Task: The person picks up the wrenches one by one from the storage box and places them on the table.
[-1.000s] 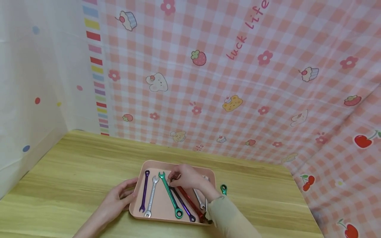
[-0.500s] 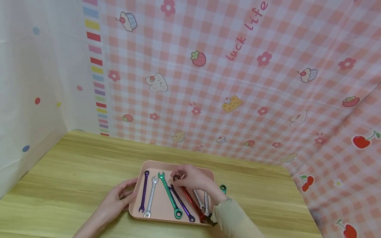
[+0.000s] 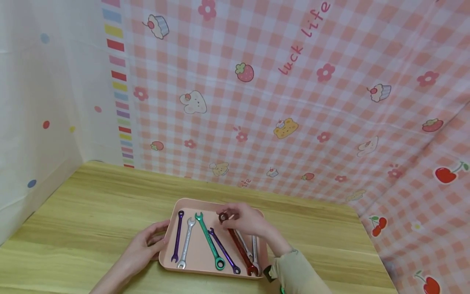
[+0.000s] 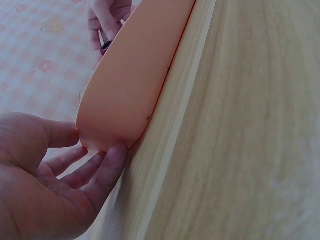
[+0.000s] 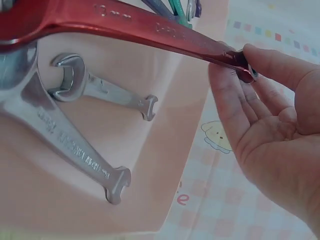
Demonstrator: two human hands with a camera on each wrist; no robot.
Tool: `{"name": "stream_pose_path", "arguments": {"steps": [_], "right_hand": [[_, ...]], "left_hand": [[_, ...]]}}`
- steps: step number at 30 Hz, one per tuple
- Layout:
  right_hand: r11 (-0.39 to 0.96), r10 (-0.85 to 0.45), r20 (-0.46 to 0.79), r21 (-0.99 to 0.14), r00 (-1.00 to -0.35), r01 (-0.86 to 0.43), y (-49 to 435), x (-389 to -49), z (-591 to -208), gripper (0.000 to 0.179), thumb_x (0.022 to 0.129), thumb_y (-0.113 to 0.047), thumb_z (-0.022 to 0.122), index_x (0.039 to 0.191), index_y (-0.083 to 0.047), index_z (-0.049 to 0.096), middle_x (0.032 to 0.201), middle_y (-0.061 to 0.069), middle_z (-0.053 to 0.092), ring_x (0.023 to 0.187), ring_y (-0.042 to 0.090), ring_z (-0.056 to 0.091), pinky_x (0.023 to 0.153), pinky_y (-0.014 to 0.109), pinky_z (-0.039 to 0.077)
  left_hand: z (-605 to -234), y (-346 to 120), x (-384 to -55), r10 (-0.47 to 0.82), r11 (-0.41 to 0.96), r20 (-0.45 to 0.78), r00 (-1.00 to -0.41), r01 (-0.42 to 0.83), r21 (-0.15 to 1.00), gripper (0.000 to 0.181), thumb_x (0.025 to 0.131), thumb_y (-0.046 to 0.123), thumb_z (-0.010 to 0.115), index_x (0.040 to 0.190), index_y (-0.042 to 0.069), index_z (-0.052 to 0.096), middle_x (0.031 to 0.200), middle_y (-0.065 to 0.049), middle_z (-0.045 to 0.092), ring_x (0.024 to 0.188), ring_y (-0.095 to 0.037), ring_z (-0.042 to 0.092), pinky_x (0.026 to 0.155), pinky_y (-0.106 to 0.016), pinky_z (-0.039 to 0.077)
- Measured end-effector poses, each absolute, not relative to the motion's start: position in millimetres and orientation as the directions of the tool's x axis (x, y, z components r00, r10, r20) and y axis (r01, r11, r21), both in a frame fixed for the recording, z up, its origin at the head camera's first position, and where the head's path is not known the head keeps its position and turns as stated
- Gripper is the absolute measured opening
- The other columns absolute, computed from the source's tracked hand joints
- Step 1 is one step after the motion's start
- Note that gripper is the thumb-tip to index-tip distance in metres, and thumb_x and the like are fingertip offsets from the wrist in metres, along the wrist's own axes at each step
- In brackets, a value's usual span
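Now the red wrench [image 3: 238, 244] is being pinched at its far ring end by the thumb and fingers of the right hand [image 3: 245, 220], slanted over the right half of the pink tray [image 3: 200, 255], though whether its near end is touching the tray floor can't fairly be judged. At right, two silver wrenches [image 5: 75, 145] are partly covered in the head view, and a green sliver [image 3: 282, 290] is mostly hidden by the sleeve [image 3: 299, 271]. At left, the tray's outer wall is touched by the left hand [image 3: 145, 243], its fingers relaxed and spread.
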State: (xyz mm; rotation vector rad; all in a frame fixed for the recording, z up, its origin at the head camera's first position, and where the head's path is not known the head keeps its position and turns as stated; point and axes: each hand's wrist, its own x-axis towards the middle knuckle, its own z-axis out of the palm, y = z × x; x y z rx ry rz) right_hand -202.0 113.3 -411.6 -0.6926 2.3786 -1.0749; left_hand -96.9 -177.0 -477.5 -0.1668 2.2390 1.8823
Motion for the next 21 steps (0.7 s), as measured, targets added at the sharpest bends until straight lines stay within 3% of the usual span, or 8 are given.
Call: {"name": "stream_pose_path", "arguments": {"steps": [5, 12, 16, 21], "right_hand": [[0.526, -0.602, -0.186, -0.824, -0.776, -0.211, 120.3, -202.2, -413.1, 0.035, 0.102, -0.006, 0.063, 0.136, 0.000, 0.065, 0.109, 0.023, 0.076, 0.090, 0.031, 0.077, 0.071, 0.027, 0.064], [0.474, -0.562, -0.152, -0.865, -0.813, -0.166, 132.9, -196.9, -412.2, 0.041, 0.104, -0.004, 0.060, 0.144, 0.005, 0.056, 0.116, 0.028, 0.074, 0.103, 0.043, 0.075, 0.079, 0.029, 0.067], [0.431, -0.509, -0.120, -0.893, -0.852, -0.132, 138.5, -191.3, -412.6, 0.040, 0.103, -0.004, 0.061, 0.141, 0.007, 0.054, 0.119, 0.030, 0.073, 0.105, 0.042, 0.075, 0.082, 0.030, 0.066], [0.423, -0.462, -0.058, -0.891, -0.885, -0.163, 146.4, -185.3, -415.1, 0.037, 0.102, -0.004, 0.061, 0.138, 0.006, 0.057, 0.117, 0.029, 0.074, 0.098, 0.030, 0.075, 0.076, 0.024, 0.064]], "left_hand": [[-476.7, -177.7, -96.3, 0.055, 0.182, -0.220, -0.974, -0.207, 0.961, 0.060, 0.103, 0.002, 0.058, 0.159, -0.002, 0.037, 0.160, -0.033, 0.044, 0.134, -0.043, 0.062, 0.087, -0.035, 0.067], [-477.0, -177.4, -96.8, 0.060, 0.176, -0.213, -0.975, -0.199, 0.964, 0.060, 0.102, 0.000, 0.057, 0.159, -0.003, 0.037, 0.159, -0.034, 0.043, 0.131, -0.042, 0.064, 0.086, -0.036, 0.068], [-477.2, -177.7, -96.3, 0.060, 0.172, -0.211, -0.976, -0.198, 0.965, 0.060, 0.102, 0.000, 0.057, 0.159, -0.003, 0.037, 0.159, -0.034, 0.043, 0.130, -0.041, 0.064, 0.085, -0.035, 0.068], [-478.2, -178.3, -96.2, 0.060, 0.153, -0.214, -0.975, -0.203, 0.967, 0.059, 0.103, -0.001, 0.056, 0.158, -0.004, 0.037, 0.158, -0.034, 0.045, 0.128, -0.038, 0.066, 0.085, -0.035, 0.068]]}}
